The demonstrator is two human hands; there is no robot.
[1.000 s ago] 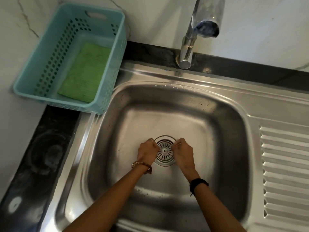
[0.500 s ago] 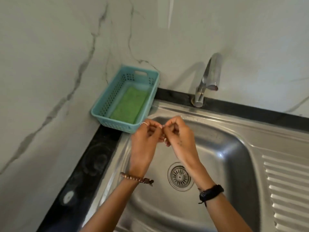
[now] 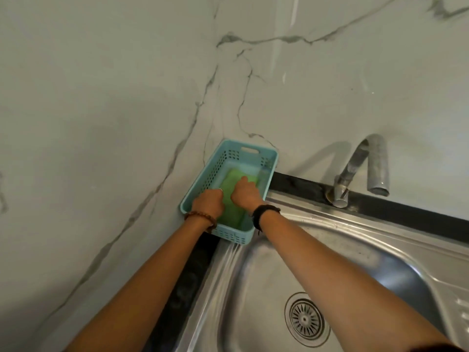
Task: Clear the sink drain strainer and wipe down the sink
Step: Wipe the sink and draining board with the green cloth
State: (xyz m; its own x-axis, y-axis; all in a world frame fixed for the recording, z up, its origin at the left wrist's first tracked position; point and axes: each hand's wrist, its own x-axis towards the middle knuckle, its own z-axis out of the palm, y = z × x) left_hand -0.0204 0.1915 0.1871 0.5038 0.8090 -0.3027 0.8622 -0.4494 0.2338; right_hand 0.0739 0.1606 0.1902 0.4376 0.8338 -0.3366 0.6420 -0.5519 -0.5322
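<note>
A green cloth [image 3: 232,214] lies flat in a teal plastic basket [image 3: 203,179] in the wall corner, left of the steel sink [image 3: 266,275]. Both my hands reach into the basket. My left hand [image 3: 208,201] curls its fingers down at the cloth's left edge. My right hand [image 3: 246,191] bends its fingers onto the cloth's far half. The fingertips of both hands are hidden. The round drain strainer [image 3: 305,318] sits in the bottom of the bowl, under my right forearm, with nothing touching it.
A steel faucet [image 3: 355,168] stands behind the sink on a black counter strip [image 3: 406,212], its spout pointing down. Marble walls close off the left and the back. The ribbed drainboard [image 3: 459,303] runs off to the right.
My hands left the strainer, rose pinched together above the bowl, then moved far left into the basket onto the green cloth. My view swung up and left.
</note>
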